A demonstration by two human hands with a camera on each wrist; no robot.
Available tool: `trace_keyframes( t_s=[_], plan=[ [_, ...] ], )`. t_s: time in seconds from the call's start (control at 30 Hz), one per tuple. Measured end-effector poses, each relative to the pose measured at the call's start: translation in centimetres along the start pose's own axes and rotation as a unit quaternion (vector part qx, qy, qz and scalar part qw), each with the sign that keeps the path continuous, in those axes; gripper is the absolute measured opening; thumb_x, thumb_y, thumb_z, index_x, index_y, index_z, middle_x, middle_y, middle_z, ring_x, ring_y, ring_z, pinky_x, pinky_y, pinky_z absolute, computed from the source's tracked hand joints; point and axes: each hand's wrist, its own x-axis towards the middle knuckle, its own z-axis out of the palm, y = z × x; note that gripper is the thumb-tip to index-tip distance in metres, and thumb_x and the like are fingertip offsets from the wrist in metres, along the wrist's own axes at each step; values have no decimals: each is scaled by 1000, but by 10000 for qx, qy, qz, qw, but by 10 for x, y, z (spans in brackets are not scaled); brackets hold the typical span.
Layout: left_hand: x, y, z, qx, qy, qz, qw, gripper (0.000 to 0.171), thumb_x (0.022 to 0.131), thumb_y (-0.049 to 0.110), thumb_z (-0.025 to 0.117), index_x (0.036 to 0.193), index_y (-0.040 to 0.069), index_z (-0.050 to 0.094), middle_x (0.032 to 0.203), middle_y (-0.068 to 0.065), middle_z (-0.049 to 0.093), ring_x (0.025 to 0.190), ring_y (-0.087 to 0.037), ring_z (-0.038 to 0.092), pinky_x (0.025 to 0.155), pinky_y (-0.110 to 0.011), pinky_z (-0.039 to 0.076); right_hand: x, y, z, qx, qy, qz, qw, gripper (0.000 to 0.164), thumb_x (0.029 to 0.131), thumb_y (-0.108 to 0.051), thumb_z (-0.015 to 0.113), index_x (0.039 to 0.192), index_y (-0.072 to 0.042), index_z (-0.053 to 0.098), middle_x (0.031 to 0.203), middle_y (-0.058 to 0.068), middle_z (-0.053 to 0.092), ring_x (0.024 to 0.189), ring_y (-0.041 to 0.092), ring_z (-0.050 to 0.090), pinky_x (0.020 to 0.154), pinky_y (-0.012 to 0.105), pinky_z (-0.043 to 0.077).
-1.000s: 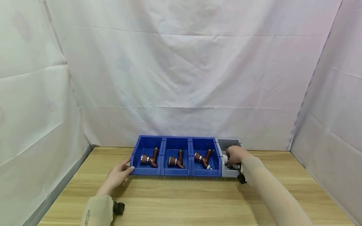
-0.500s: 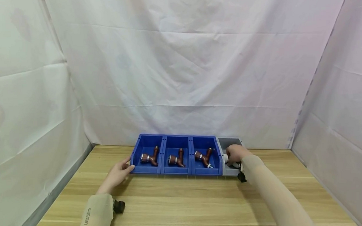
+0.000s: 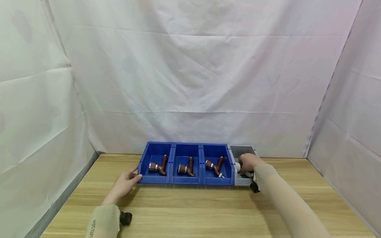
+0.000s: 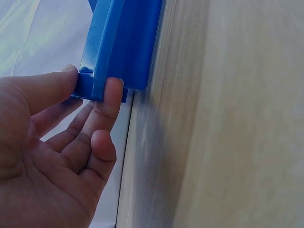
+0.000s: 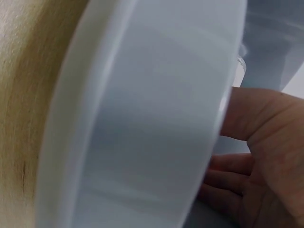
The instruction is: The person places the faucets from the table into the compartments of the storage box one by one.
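Note:
My left hand [image 3: 124, 182] pinches the front left corner of the leftmost blue bin [image 3: 153, 181]. In the left wrist view the thumb lies on one side of its blue rim [image 4: 102, 47] and a finger on the other. My right hand [image 3: 250, 162] reaches into the grey bin [image 3: 242, 182] at the row's right end, thumb and forefinger about a small white rounded piece [image 3: 237, 167]. Seen from the right wrist, the bin's front wall [image 5: 152, 118] hides the fingertips of the right hand [image 5: 266, 156].
Each of the three blue bins holds one brown branched fitting with a ribbed knob: left [image 3: 160, 166], middle [image 3: 186, 168], right [image 3: 215, 167]. The row stands on a wooden table [image 3: 187, 213] by a white cloth backdrop [image 3: 189, 80]. Cloth also hangs at both sides.
The view has shifted very slightly. Both hands stay at the same places on the bins, and the brown fittings lie as before.

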Motion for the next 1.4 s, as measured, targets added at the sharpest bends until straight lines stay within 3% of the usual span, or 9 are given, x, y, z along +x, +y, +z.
trace_keyframes(
  t_s=[0.77, 1.13, 1.4],
  plan=[
    [-2, 3, 0, -116, -29, 67, 9999, 58, 98, 13, 57, 145, -12, 32, 104, -23, 65, 56, -23, 55, 50, -31, 46, -7, -1, 1, 228, 157, -158, 9995, 18, 74, -8, 82, 75, -10, 64, 70, -1, 58, 64, 17, 52, 59, 34, 45],
    [-2, 3, 0, -219, -2, 42, 9998, 58, 98, 11, 57, 144, -13, 32, 101, -22, 65, 53, -22, 52, 48, -31, 45, 0, 4, 9, 214, 286, -209, 9991, 18, 75, -8, 81, 71, -11, 63, 67, -1, 57, 61, 15, 50, 56, 32, 43],
    [-3, 4, 1, -166, -8, 55, 9998, 57, 98, 11, 57, 145, -11, 33, 103, -22, 65, 53, -21, 52, 48, -32, 45, -2, 1, 8, 305, 222, -83, 9993, 17, 75, -7, 81, 73, -11, 64, 68, -1, 58, 62, 16, 51, 58, 33, 44]
  ],
)
